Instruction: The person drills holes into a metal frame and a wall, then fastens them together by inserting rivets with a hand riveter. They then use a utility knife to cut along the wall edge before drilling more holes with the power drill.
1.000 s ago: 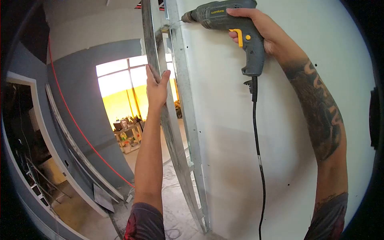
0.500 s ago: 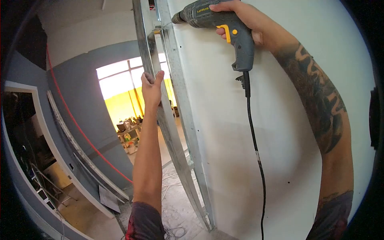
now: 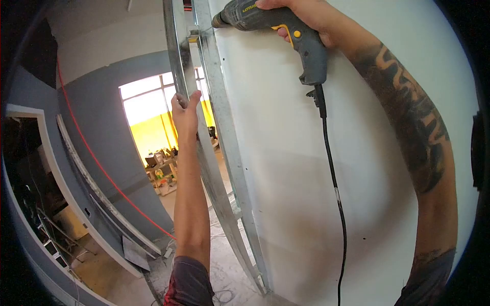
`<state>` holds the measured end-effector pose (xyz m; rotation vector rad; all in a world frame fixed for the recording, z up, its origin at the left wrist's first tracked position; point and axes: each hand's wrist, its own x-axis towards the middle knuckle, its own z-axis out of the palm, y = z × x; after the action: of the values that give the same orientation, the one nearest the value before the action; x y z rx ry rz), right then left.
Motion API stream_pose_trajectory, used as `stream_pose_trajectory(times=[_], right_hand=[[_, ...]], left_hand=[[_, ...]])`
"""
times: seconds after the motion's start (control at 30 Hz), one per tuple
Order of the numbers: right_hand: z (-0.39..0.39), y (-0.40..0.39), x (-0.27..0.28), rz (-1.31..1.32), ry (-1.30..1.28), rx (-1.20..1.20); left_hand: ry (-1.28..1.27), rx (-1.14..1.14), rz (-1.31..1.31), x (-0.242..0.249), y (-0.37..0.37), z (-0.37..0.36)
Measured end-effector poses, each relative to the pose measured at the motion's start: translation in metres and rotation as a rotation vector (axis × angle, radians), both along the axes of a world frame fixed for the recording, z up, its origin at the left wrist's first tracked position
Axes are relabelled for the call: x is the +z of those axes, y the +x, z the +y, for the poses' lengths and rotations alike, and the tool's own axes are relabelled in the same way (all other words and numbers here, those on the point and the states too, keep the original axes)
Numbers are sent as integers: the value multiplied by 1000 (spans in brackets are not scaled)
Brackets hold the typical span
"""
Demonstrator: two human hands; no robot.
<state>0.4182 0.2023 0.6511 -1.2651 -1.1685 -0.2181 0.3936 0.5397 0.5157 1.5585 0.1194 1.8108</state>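
My left hand [image 3: 186,109] is wrapped round an upright metal stud [image 3: 179,56] left of the white wall panel [image 3: 306,132]. At the top, my right hand [image 3: 301,15] grips a grey power drill [image 3: 265,19] with a yellow trigger, its finger at the trigger. The drill lies roughly level, its chuck pointing left at the panel's edge beside a second metal stud [image 3: 217,76]. Whether the bit touches anything is too small to tell. A black cord [image 3: 332,168] hangs from the drill's handle down in front of the panel.
Behind the studs are a window [image 3: 150,112] with yellow covering and a cluttered shelf [image 3: 163,171]. A red hose [image 3: 102,168] runs down the grey wall. At left is a doorway [image 3: 48,148] with a ladder [image 3: 53,234] inside. Loose wires lie on the floor [image 3: 204,275].
The view has shifted slightly, so the studs and left hand appear further left. The drill's handle has swung a little right, and its trigger looks more covered by my finger.
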Motion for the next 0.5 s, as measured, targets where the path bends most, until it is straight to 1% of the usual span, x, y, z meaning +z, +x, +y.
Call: stream_pose_trajectory(times=[0.17, 0.23, 0.27, 0.3, 0.37, 0.4, 0.43, 0.47, 0.5], right_hand=[[4, 4, -6, -120, -4, -25], [2, -1, -14, -223, 70, -93], [-3, -1, -17, -260, 79, -16], [-6, 0, -16, -256, 82, -27], [-6, 5, -7, -299, -7, -61], [-2, 14, -1, -293, -1, -75], [6, 24, 4, -339, -16, -146], [16, 32, 5, -382, -35, -216], [28, 33, -1, -372, -26, -226]], left_hand=[[-21, -40, 7, 0, 3, 9], [-3, -62, -8, -2, 4, 10], [-1, -36, -4, -2, 4, 10], [1, -10, 2, -2, 3, 11], [21, -8, 22, -1, 2, 13], [19, 3, 22, -1, 3, 15], [18, 13, 21, 0, 6, 17], [5, -55, 30, -1, 6, 21], [16, -63, 38, -3, 6, 21]])
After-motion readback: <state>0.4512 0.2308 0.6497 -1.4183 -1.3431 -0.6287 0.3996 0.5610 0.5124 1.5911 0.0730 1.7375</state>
